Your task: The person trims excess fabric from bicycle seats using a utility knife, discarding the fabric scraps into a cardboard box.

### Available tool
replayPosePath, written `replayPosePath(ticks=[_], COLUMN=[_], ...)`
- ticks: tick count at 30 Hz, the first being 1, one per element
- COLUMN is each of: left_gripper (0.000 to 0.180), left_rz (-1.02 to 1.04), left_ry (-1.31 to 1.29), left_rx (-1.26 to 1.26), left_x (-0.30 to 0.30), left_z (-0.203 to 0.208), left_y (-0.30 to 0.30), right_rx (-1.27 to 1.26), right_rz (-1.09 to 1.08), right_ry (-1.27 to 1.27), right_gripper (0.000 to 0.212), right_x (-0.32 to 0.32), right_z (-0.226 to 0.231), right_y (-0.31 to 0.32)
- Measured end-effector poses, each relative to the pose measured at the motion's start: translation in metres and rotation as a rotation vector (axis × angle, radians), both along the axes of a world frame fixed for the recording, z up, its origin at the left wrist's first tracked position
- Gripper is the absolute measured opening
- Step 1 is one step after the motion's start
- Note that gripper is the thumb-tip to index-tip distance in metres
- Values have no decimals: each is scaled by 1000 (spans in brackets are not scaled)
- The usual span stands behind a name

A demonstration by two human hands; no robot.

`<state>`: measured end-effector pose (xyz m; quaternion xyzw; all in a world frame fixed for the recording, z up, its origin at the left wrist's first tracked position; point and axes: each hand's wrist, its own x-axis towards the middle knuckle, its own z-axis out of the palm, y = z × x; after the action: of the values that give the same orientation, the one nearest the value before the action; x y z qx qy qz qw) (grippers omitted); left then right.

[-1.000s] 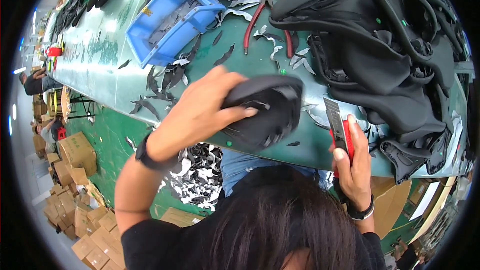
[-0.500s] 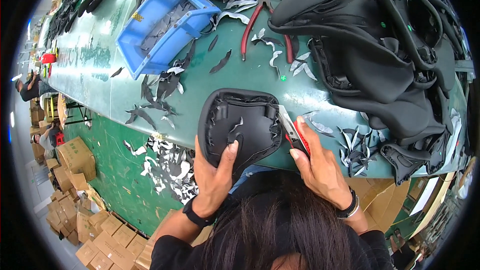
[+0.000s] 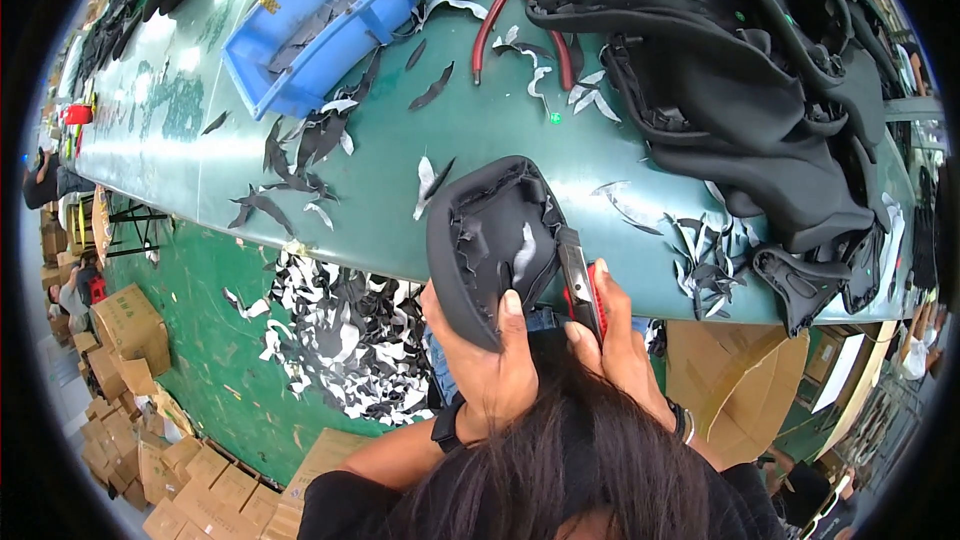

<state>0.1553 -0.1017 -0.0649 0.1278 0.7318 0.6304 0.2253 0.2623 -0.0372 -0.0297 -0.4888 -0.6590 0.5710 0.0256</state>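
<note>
My left hand [image 3: 488, 370] grips a black bicycle saddle [image 3: 490, 245], its hollow underside facing up and its thumb pressed on the inner face. Ragged trimmed material lines the inside of the rim, and a pale offcut [image 3: 525, 250] lies within. My right hand [image 3: 622, 360] is closed round a red-and-black utility knife [image 3: 582, 290]. Its blade end points away from me, close beside the saddle's right edge; whether it touches cannot be told. Just beyond the saddle, a black-and-white scrap [image 3: 432, 185] rests on the table.
On the green table [image 3: 380, 170] stand a blue bin [image 3: 300, 95] with scraps and red-handled pliers [image 3: 487, 35]. Black saddles [image 3: 740, 90] are heaped at right, with offcuts [image 3: 705, 260] before them. More scraps [image 3: 345, 340] cover the floor; cardboard boxes [image 3: 135, 330] stand at left.
The saddle has turned and tilted, its left side now showing more. A scrap has appeared on the table beyond it. Knife and right hand have come slightly nearer me; the view has shifted.
</note>
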Motion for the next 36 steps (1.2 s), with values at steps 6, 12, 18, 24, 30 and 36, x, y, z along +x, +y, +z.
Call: replayPosePath(ticks=[6,12,18,24,30,36], left_gripper=[54,51,53,46,41,20], left_rz=[-150,-198,34,-67,-443,-797], left_ry=[81,100,-43,-374,-771,573], left_rx=[-110,-120,14,166,-149,-149], left_x=[-19,-21,-22,-51,-59,-87], left_z=[-9,-5,0,21,38,62], left_y=[-15,-20,-7,6,9,50], right_rx=[283,568,371,-385,187,99], right_rz=[-231,47,18,-216,67,73], right_ry=[186,248,312,706,333,290], right_gripper=[72,66,50,43,38,36], right_x=[12,-47,-42,-43,-63,-67], right_z=[-19,-23,-7,12,10,17], right_y=[27,68,47,62,122,137])
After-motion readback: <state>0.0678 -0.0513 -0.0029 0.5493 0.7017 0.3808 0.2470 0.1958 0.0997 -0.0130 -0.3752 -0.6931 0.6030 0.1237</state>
